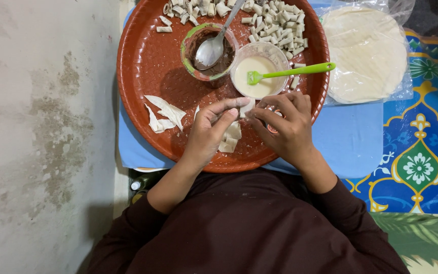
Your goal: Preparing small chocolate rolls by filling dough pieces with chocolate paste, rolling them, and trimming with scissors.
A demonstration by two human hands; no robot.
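Note:
Over the near half of a round red-brown tray (143, 66), my left hand (210, 133) and my right hand (286, 127) meet, both pinching one small pale dough strip (248, 107) between thumbs and fingers. Under my hands lie a few cut dough squares (230, 138). Just beyond my fingers stands a clear bowl of cream-white paste (259, 71) with a green silicone brush (290, 72) resting in it. Left of it is a green-rimmed bowl of dark brown filling (193, 44) holding a metal spoon (212, 46).
Several small rolled dough pieces (280, 28) are heaped at the tray's far side. Dough scraps (164, 114) lie at its left. A stack of round thin wrappers in plastic (367, 53) sits to the right on a blue mat (351, 137). A stained wall is left.

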